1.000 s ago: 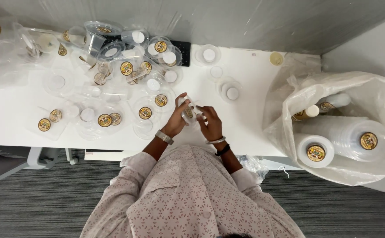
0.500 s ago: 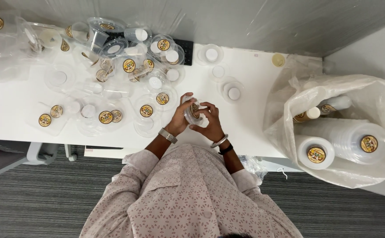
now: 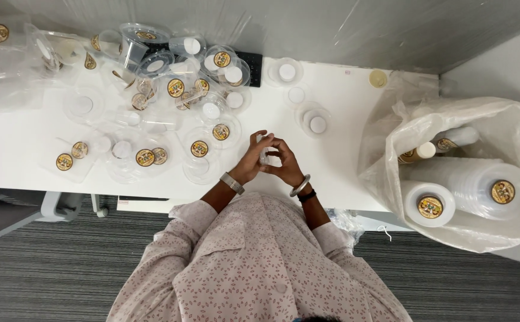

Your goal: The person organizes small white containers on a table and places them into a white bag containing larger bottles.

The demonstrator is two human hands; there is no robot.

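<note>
Holding a small clear container (image 3: 264,154) between both hands just below the middle of the frame, above the near edge of the white bench (image 3: 343,119), you have your left hand (image 3: 252,160) and your right hand (image 3: 282,162) pressed together around it, fingers closed on its sides; whether it carries a lid or a sticker is hidden by the fingers. To do this well, keep it low over the bench, brace your wrists against each other, and let one hand steady the body while the other's fingertips do the fine work, since thin clear plastic is likely to flex or slip if squeezed hard. Left of your hands lies a crowd of clear cups and lids (image 3: 170,113), many with round gold stickers (image 3: 199,148), some overlapping; the nearest sit just beside your left wrist, so a wide elbow swing could scatter them. Toward the upper middle sit a few white-topped lids (image 3: 317,124) and a dark keyboard (image 3: 251,59) partly buried. At the right of the frame a big clear plastic bag (image 3: 510,125) holds stacked cups and stickered sleeves, well apart from your hands.
</note>
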